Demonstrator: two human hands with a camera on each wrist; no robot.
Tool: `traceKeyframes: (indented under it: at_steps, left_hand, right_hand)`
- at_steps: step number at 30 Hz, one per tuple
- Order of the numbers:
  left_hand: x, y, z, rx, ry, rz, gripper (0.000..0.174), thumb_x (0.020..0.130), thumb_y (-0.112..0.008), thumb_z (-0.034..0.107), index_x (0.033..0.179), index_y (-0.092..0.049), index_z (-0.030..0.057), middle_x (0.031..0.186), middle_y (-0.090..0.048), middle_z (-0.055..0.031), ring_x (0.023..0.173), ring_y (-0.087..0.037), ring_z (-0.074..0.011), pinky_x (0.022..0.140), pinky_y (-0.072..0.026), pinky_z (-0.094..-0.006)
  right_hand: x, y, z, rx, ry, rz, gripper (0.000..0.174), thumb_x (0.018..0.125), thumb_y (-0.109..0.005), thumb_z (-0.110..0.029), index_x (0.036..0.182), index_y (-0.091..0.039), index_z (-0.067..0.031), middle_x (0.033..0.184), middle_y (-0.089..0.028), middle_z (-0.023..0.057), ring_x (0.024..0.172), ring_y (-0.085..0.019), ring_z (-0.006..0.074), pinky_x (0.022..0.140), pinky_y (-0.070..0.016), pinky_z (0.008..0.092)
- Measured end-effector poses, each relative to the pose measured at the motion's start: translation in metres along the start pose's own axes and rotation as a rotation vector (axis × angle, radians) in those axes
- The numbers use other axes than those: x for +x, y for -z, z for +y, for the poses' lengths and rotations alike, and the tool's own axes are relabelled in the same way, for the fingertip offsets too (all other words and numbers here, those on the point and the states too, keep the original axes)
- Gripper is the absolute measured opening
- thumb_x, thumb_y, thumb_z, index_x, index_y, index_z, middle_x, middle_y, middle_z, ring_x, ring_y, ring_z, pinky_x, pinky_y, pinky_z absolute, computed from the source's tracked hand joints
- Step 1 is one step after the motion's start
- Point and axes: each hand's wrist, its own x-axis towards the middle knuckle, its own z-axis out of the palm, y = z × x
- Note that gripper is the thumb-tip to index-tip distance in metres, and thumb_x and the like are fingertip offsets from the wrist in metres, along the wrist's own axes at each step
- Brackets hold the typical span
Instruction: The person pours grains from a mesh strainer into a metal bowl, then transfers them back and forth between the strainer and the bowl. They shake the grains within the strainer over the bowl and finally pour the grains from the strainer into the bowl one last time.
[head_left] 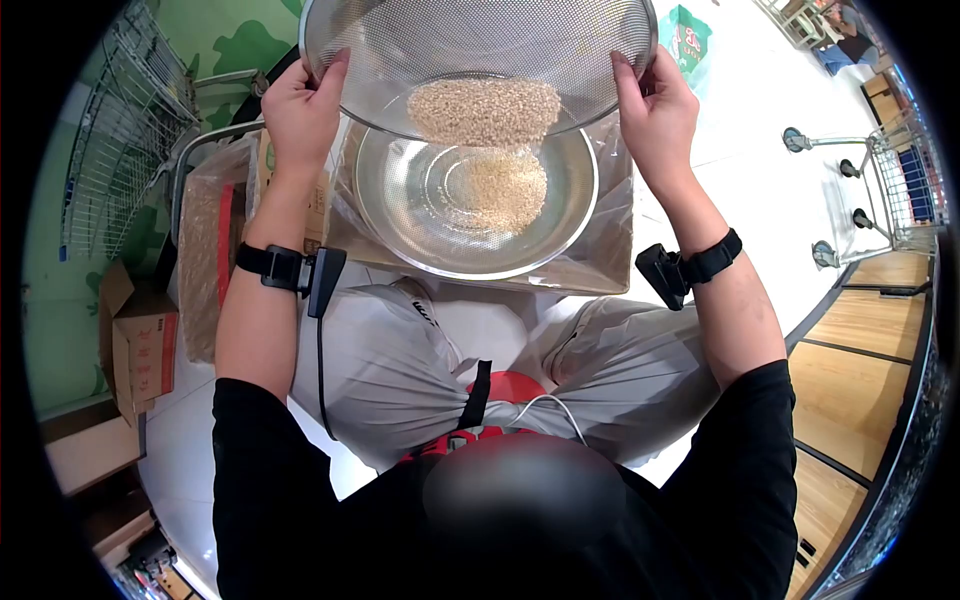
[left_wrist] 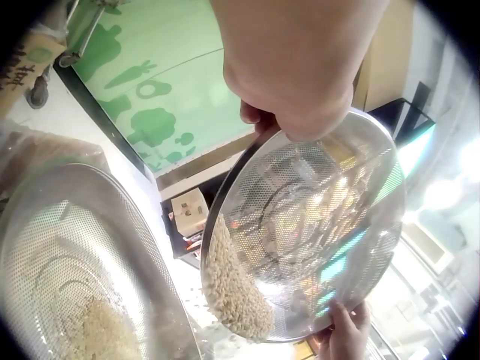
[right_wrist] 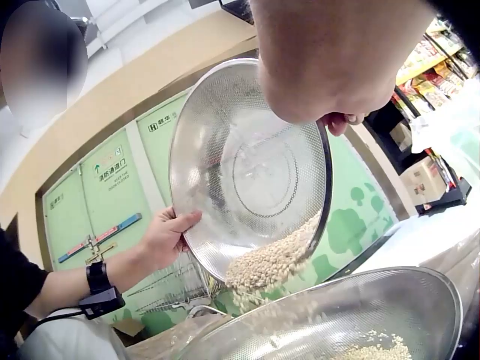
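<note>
Both hands hold up a round metal mesh strainer (head_left: 480,45), tilted steeply. My left hand (head_left: 303,118) grips its rim on the left, thumb on the inner side. On the opposite side, my right hand (head_left: 660,122) pinches the rim the same way. Pale grains (head_left: 485,110) are heaped at the strainer's lower edge, and some spill over it in the right wrist view. Beneath is a second mesh strainer (head_left: 395,205), wide and shallow, with a patch of grain (head_left: 505,190) inside. In the left wrist view, grain (left_wrist: 236,292) gathers along the raised strainer's low side.
The lower strainer sits on a plastic-lined carton (head_left: 618,235) between the person's legs. Left of it stand a plastic-wrapped bag (head_left: 205,265) and an open cardboard box (head_left: 140,345). Wire carts stand at left (head_left: 120,150) and right (head_left: 900,180). A green bag (head_left: 687,42) lies beyond the right hand.
</note>
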Motion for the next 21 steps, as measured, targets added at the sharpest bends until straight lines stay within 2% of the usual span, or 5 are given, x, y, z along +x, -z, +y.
traceKeyframes:
  at_steps: [12,21]
  left_hand:
    - [0.002,0.000,0.004,-0.022,-0.026,0.047,0.016,0.085,-0.073,0.016,0.087,-0.071,-0.0006,0.060,-0.055,0.0076,0.057,-0.041,0.0000,0.052,-0.0346,-0.0186]
    - [0.003,-0.002,0.012,-0.131,-0.091,0.100,0.016,0.085,-0.073,0.014,0.086,-0.071,-0.0012,0.062,-0.058,0.0060,0.058,-0.042,-0.0010,0.054,-0.0372,-0.0188]
  right_hand:
    - [0.002,0.001,-0.004,0.023,0.050,0.037,0.010,0.090,-0.065,-0.009,0.097,-0.064,-0.0013,0.067,-0.059,-0.0041,0.059,-0.047,0.0010,0.055,-0.0384,0.0180]
    - [0.002,0.004,0.002,0.034,0.108,0.062,0.012,0.091,-0.065,-0.009,0.096,-0.062,0.0009,0.069,-0.059,-0.0026,0.060,-0.048,0.0018,0.055,-0.0390,0.0176]
